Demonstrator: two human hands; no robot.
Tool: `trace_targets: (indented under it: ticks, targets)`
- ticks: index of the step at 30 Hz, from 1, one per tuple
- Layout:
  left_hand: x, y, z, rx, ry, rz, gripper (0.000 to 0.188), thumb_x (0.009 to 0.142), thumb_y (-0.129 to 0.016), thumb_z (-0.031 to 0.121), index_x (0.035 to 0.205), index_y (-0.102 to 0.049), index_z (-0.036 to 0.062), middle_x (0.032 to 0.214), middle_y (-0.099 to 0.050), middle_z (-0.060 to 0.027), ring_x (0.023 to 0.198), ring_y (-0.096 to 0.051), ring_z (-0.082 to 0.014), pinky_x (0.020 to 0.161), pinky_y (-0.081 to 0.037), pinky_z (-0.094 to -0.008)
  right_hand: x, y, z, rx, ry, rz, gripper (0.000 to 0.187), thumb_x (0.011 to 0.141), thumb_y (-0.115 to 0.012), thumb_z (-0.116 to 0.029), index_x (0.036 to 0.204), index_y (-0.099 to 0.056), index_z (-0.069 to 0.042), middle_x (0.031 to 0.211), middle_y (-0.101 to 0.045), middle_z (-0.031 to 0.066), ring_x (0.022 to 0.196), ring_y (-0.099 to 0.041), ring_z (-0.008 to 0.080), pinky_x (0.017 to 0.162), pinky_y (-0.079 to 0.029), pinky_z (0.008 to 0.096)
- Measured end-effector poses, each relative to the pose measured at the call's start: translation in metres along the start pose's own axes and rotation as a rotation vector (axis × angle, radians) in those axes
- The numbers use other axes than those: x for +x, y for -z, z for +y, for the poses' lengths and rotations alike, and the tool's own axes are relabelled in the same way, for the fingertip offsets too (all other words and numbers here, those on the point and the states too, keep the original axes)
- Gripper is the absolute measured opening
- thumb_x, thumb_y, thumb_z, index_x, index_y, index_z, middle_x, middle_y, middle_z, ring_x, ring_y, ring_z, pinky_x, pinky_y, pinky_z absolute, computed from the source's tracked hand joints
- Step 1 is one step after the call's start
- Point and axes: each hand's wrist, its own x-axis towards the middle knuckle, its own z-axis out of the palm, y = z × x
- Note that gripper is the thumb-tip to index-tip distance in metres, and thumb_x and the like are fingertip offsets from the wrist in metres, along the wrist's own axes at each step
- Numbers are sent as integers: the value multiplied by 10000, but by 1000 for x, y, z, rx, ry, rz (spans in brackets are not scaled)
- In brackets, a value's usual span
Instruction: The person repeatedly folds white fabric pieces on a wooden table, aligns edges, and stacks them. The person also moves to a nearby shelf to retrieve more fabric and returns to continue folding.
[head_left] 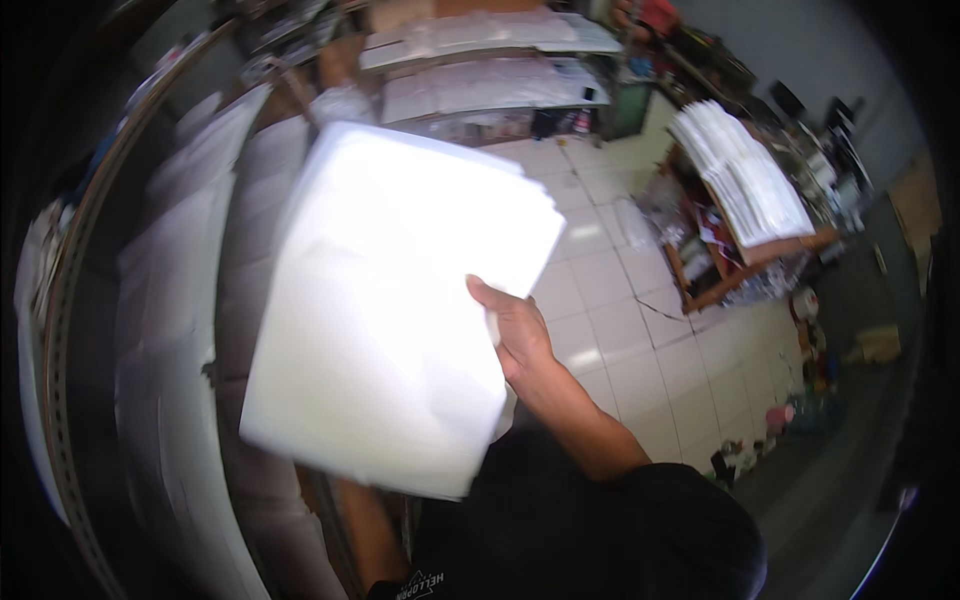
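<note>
At centre frame, chest height: one thick stack of white sheets [400,300], possibly clear-wrapped, overexposed and motion-blurred, lifted clear of every surface.

Progress, as judged: the stack is already up off any support and is being carried or turned in the air; it is not yet set down anywhere. Whether it came from the shelving or the piles nearby cannot be told.

Right hand [520,335]: at the stack's 3 o'clock edge, grip closing on that edge, thumb lying over the top face, remaining fingers hidden beneath. The forearm is entering from 6 o'clock out of a black sleeve [640,520].

Left hand: not showing; it may be under the stack's 9 o'clock side, but this cannot be told.

Surroundings:
- Metal shelving [150,330] at 9 o'clock, running up to 11 o'clock, carrying rows of white bundles.
- Long bench [480,85] at 12 o'clock, loaded with flat white packs.
- Wooden bench [800,245] at 2 o'clock, bearing a fanned pile of white sheets [740,175], clutter sitting beneath it.
- White tiled floor [640,340] at 3 o'clock, small items lying scattered toward 4 o'clock.
</note>
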Motion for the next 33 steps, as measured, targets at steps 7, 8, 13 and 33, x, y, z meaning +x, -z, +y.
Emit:
trace_targets:
  ticks: [7,8,13,33]
  targets:
    - [54,-167,-307,-277,769,-518,816,980,-441,637,1568,-320,84,1584,-378,-177,1465,-353,-355,1205,-286,-584,-31,152,-97,78,429,453,629,894,-763,-55,1440,-451,-55,1359,-564,96,1246,-558,282,1112,-447,449]
    - [59,-201,-337,-478,923,-533,796,999,-453,615,1578,-305,89,1596,-369,-163,1468,-352,-357,1203,-307,-575,-39,179,-122,72,531,435,638,889,-769,-54,1444,-455,-59,1363,-568,85,1256,-551,277,1119,-433,447]
    - [47,-310,-531,180,884,-531,714,1050,-359,563,1587,-301,96,1597,-386,-134,1412,-444,-318,1176,-374,-495,-107,291,-267,104,945,569,557,936,-690,-32,1438,-450,-9,1332,-590,122,1211,-593,281,1063,-502,435]
    - [36,-627,-949,149,1325,-1028,1051,894,-399,842,1593,-276,67,1577,-391,-183,1424,-421,-367,1143,-415,-520,-241,555,-658,1,1431,1340,398,980,-621,-32,1347,-530,93,1272,-618,165,1127,-625,235,986,-523,356]
